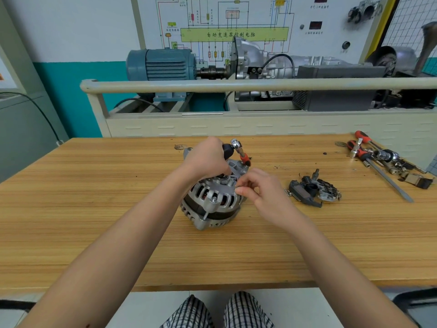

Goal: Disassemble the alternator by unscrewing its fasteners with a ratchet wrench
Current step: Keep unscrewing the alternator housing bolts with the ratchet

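A blue electric motor (163, 65) and wiring diagram board (234, 24) stand behind the wooden table (94, 197).

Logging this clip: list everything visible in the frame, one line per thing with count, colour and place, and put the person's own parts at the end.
alternator: 1, silver and black, centre of the table
ratchet wrench: 1, chrome head, orange and black handle, above the alternator
removed parts: 1 cluster, black and grey, right of the alternator
loose tools: several, chrome with red and black handles, far right of the table
table: 1, light wood
electric motor: 1, blue-grey, on the training rig behind the table
gearbox: 1, silver, right of the motor
wiring diagram board: 1, white with coloured lines, on the wall
left hand: 1, grips the ratchet wrench
right hand: 1, fingers pinched at the alternator's top edge; whether they hold anything cannot be told
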The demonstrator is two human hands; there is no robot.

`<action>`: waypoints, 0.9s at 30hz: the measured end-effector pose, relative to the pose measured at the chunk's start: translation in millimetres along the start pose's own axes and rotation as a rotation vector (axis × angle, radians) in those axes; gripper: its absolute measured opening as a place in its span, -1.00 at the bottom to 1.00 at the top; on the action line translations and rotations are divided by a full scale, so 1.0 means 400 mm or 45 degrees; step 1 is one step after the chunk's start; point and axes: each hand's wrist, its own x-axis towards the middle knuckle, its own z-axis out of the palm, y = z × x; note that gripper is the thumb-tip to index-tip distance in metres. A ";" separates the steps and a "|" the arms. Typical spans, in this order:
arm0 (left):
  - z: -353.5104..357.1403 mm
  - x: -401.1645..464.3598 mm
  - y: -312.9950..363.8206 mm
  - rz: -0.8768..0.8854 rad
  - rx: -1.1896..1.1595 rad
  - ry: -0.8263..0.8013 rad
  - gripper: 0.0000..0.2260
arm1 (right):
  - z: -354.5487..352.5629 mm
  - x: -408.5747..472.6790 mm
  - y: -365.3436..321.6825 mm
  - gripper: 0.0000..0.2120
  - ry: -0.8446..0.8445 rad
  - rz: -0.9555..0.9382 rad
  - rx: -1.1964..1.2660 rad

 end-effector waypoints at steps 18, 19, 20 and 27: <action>0.007 0.006 -0.005 0.012 0.050 0.034 -0.82 | 0.003 0.000 -0.013 -0.85 -0.092 -0.054 -0.176; 0.008 0.007 -0.005 0.010 0.046 0.037 -0.82 | 0.003 0.001 -0.012 -0.84 -0.095 -0.058 -0.165; 0.007 0.007 -0.005 0.009 0.042 0.038 -0.82 | 0.002 0.002 -0.012 -0.83 -0.095 -0.073 -0.157; 0.010 0.009 -0.009 0.011 0.054 0.042 -0.86 | -0.030 -0.004 0.005 -0.77 -0.122 -0.043 0.140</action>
